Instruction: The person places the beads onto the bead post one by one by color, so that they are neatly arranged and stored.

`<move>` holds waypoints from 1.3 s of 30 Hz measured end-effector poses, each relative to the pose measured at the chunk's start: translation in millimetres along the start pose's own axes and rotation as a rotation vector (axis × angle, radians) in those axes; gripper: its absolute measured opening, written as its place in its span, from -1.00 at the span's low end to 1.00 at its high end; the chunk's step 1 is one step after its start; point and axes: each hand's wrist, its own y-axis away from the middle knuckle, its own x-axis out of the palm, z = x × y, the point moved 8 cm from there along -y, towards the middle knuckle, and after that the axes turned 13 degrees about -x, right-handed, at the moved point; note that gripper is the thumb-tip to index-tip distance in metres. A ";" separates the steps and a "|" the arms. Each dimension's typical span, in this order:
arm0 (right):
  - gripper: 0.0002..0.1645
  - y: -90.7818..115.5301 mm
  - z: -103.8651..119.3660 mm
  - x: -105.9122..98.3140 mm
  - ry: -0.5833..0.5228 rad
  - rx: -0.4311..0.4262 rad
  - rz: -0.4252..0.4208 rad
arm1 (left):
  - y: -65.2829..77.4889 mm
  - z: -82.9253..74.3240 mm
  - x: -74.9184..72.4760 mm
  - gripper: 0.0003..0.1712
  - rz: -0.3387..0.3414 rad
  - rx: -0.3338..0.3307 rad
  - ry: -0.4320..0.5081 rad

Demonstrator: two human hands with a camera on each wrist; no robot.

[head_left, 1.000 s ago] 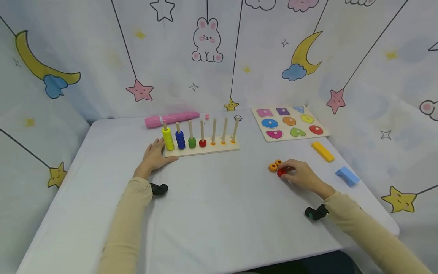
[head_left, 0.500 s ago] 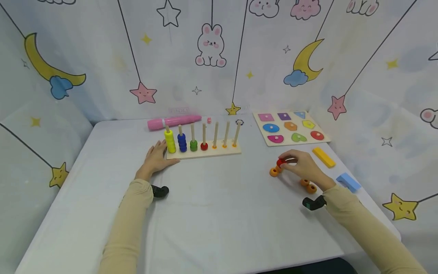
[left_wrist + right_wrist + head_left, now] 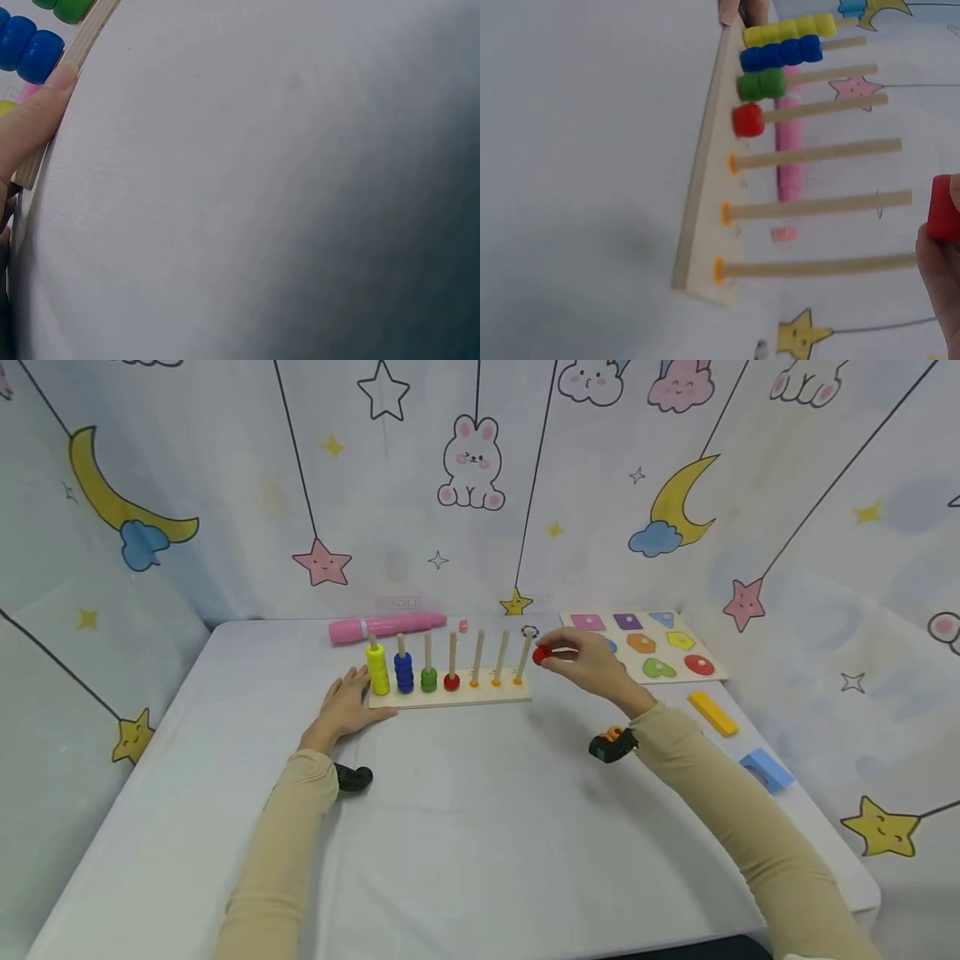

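A wooden peg board (image 3: 450, 697) stands at the back middle, with stacks of yellow beads (image 3: 378, 670), blue beads (image 3: 403, 673) and green beads (image 3: 428, 680), and one red bead (image 3: 451, 682). Three bare pegs are on its right side. My left hand (image 3: 346, 706) rests against the board's left end, its thumb (image 3: 45, 109) extended along the front edge and its fingers beside the end. Between thumb and fingers, my right hand (image 3: 588, 664) pinches another red bead (image 3: 541, 655) in the air, just right of the rightmost peg (image 3: 817, 268), apart from it.
Orange beads (image 3: 614, 732) lie on the table, partly hidden by the right wrist camera. A shape puzzle (image 3: 660, 647), a yellow block (image 3: 713, 713) and a blue arched block (image 3: 766, 770) lie to the right. Behind the board lies a pink pen-shaped object (image 3: 387, 626).
My right hand has lifted the red bead off the table area by the orange beads and carried it left and back to the peg board. The left hand stays at the board's end.
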 end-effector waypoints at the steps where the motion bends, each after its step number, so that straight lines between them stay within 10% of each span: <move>1: -0.65 -9.6 3.0 4.5 -0.012 -0.019 0.000 | -0.8 0.3 0.1 0.16 0.000 -0.001 -0.003; 16: -0.68 -107.6 28.5 70.1 0.004 -0.074 0.062 | 0.2 -1.7 3.5 0.15 -0.006 -0.007 0.014; 39: -0.65 -114.8 21.5 85.7 0.024 -0.024 0.124 | 2.2 -1.9 -1.0 0.13 -0.027 -0.002 0.005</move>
